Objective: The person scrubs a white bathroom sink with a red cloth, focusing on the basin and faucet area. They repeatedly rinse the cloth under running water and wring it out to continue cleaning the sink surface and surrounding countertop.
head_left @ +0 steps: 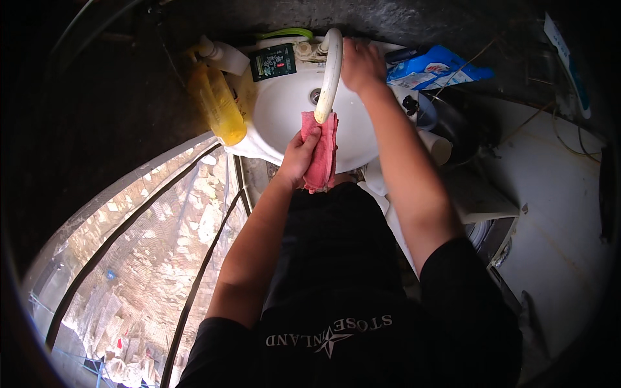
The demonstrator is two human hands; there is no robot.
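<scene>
My left hand [301, 157] grips a folded pink cloth [321, 165], thumb on top, over the near part of a white washbasin [276, 106]. Directly above the cloth's upper end is the mouth of a white curved faucet spout [332, 68]. No stream of water can be made out. Behind the basin, on the right side of the spout's base, rests my right hand [363, 65]. Its fingers point to the back rim, and whatever lies under them is hidden. The metal drain [315, 96] shows partly behind the spout.
Left of the basin stand a yellow bottle [220, 104] and a white pump bottle [228, 57]. A dark green packet [274, 63] lies on the back rim. To the right are a blue packet [436, 70] and a white cup [435, 147]. A mesh-covered window [145, 252] fills the lower left.
</scene>
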